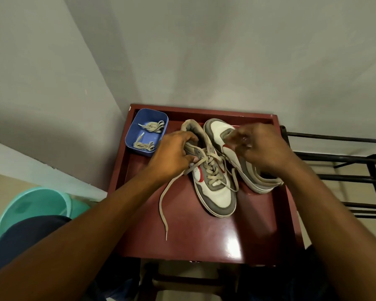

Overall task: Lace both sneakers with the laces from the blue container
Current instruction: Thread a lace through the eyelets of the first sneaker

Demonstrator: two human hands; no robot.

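From the head view, two grey-and-white sneakers sit on a dark red table (204, 235): the near sneaker (213, 185) stands upright with its toe toward the person, and the far sneaker (237, 148) lies tilted just beside it, touching or nearly so. The near one already carries a lace (212, 168) crossed through most of its eyelets, with one loose end (162, 205) trailing over the tabletop. The left hand (172, 155) is closed on that lace near the top eyelets, thumb and fingers pinching it against the collar. The right hand (258, 146) hovers over the far sneaker with fingers curled; it is blurred, so whether it holds anything cannot be told. The blue container (130, 135) sits at the table's back left corner, near the left hand, with two bundled laces (149, 135) still inside. The lace looks flat, soft and floppy, likely to twist, so it is best pinched right behind its stiff tip for threading. The sneakers look light and firm-soled but soft at the collar, so a steadying hold on the side wall or heel should serve.
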